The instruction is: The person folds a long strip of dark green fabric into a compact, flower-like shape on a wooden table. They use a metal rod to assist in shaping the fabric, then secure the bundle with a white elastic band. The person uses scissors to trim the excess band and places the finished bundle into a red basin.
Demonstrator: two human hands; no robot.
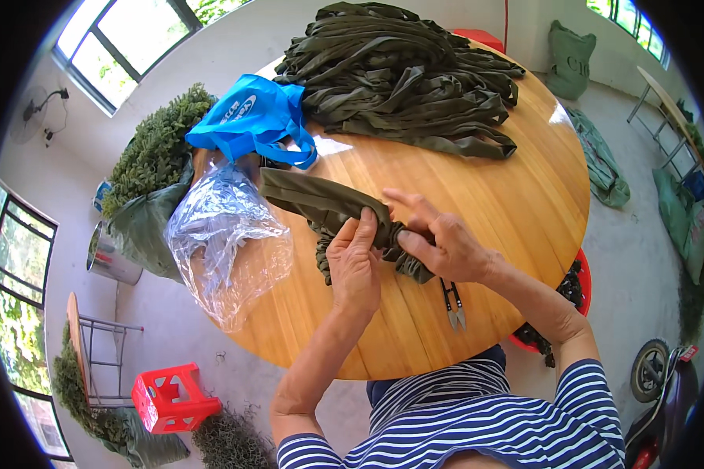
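Observation:
An olive-green fabric strip, smooth at its far left end and bunched up toward the right, is held above the round table by both hands. My left hand is closed on its middle, thumb pressed on top. My right hand pinches the gathered part with the thumb, while its index finger points up and left. Some ruched olive fabric shows behind the left hand. Just below the right hand lie black-handled thread snips. A large heap of similar strips covers the table's far side.
On the wooden table, a blue bag and a clear plastic bag lie to the left. Beyond them stands a sack of green artificial foliage. A red stool is at lower left, and a red basin sits below the right edge.

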